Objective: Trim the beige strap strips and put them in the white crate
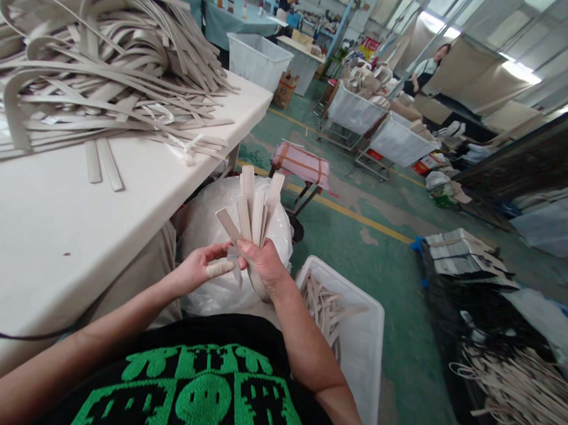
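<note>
My right hand [266, 267] is wrapped round a bundle of beige straps [258, 214], whose flat ends fan out upward above the fist. Close beside it, my left hand [200, 268] pinches a small translucent strip [235, 264] against the bundle's left side; a finger of this hand is wrapped in pale tape. What the translucent strip is, I cannot make out. A large heap of similar straps [130, 58] lies on the white table [40, 225] to the left, two loose ends pointing toward me.
Beneath my hands is a white plastic bag [207, 221]. A white bin [363, 343] holding straps stands at my right, with a pink padded stool [300, 164] ahead. More straps [531, 397] lie on the floor at far right. Loaded carts [356, 111] and people are farther back.
</note>
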Motion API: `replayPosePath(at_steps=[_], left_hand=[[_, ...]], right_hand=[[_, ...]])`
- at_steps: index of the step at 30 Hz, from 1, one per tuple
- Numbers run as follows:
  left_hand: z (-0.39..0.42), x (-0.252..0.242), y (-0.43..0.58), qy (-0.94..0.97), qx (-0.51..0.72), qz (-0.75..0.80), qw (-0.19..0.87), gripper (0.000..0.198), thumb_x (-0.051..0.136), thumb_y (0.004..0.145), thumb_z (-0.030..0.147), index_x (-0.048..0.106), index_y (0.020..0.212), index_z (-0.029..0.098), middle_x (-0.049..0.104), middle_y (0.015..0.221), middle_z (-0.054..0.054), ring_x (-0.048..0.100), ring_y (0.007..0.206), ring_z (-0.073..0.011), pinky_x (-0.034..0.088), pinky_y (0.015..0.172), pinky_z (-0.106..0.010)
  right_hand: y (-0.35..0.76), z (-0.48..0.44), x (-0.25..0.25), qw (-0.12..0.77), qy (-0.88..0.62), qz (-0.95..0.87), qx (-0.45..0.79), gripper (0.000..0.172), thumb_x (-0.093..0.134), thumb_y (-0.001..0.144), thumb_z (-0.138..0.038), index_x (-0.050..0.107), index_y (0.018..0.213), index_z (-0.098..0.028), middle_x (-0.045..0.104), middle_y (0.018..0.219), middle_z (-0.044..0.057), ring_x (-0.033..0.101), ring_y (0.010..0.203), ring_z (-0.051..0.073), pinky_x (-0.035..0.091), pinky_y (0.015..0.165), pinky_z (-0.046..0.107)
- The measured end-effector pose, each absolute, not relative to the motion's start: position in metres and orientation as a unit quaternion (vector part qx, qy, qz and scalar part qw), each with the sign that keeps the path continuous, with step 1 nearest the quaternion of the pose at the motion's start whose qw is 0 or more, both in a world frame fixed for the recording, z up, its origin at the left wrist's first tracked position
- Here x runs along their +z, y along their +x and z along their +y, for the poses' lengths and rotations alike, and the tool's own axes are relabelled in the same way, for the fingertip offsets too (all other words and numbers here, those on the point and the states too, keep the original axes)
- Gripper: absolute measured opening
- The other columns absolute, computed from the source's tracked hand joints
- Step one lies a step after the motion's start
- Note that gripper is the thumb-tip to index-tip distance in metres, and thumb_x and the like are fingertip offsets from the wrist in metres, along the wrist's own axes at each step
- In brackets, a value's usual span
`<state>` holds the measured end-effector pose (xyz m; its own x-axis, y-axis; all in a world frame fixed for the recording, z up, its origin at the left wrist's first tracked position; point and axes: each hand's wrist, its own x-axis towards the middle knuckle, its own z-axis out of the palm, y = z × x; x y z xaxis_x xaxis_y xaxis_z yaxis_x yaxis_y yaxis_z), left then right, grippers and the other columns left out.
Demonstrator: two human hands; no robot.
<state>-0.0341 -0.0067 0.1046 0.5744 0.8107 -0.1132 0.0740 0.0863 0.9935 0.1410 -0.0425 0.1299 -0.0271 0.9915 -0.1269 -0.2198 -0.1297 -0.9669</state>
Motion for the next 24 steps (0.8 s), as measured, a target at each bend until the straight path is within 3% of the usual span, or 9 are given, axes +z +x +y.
replayPosePath(at_steps=[5,7,12,18,22,24], left_hand=[[-0.008,0.089,-0.023,0.664,0.215,0.396,0.597,0.030,0.075,0.070,0.045,0.078,0.088,0.021,0.074,0.078,-0.002,0.066,0.076,-0.0227,0.049,0.071,-0.028],[-0.011,0.086,-0.023,0.674,0.181,0.395,0.597,0.024,0.076,0.069,0.042,0.078,0.082,0.021,0.073,0.073,-0.001,0.065,0.070,-0.0201,0.048,0.069,-0.028],[-0.023,0.086,-0.027,0.595,0.190,0.355,0.696,0.027,0.068,0.078,0.044,0.075,0.077,0.018,0.075,0.075,-0.005,0.065,0.071,-0.0184,0.049,0.074,-0.029],[-0.037,0.086,-0.032,0.458,0.274,0.366,0.762,0.028,0.066,0.082,0.044,0.066,0.084,0.016,0.071,0.078,-0.005,0.062,0.068,-0.0140,0.048,0.072,-0.026],[-0.034,0.080,-0.037,0.477,0.199,0.344,0.784,0.023,0.070,0.079,0.040,0.069,0.082,0.017,0.073,0.082,-0.008,0.065,0.075,-0.0171,0.049,0.078,-0.029],[-0.030,0.076,-0.040,0.505,0.148,0.331,0.783,0.020,0.071,0.077,0.038,0.072,0.078,0.017,0.074,0.079,-0.008,0.065,0.071,-0.0167,0.049,0.074,-0.028]], right_hand=[[0.141,-0.037,0.131,0.514,-0.492,-0.429,0.556,0.030,0.069,0.079,-0.043,0.074,0.082,-0.013,0.067,0.062,0.002,0.045,0.044,0.008,0.037,0.047,0.023],[0.143,-0.035,0.135,0.511,-0.503,-0.435,0.545,0.031,0.067,0.079,-0.043,0.075,0.082,-0.014,0.071,0.069,0.005,0.044,0.044,0.008,0.037,0.046,0.023],[0.151,-0.028,0.140,0.547,-0.535,-0.413,0.494,0.029,0.067,0.076,-0.041,0.075,0.082,-0.014,0.075,0.084,0.008,0.043,0.044,0.007,0.037,0.045,0.023],[0.168,-0.014,0.127,0.599,-0.553,-0.362,0.453,0.032,0.068,0.073,-0.042,0.073,0.083,-0.012,0.076,0.082,0.009,0.042,0.043,0.007,0.033,0.042,0.022],[0.170,-0.009,0.124,0.600,-0.560,-0.361,0.444,0.034,0.069,0.072,-0.043,0.073,0.086,-0.012,0.076,0.081,0.009,0.042,0.043,0.007,0.034,0.041,0.022],[0.170,-0.008,0.126,0.599,-0.564,-0.363,0.438,0.034,0.069,0.072,-0.043,0.073,0.085,-0.012,0.076,0.082,0.008,0.043,0.044,0.007,0.035,0.042,0.022]])
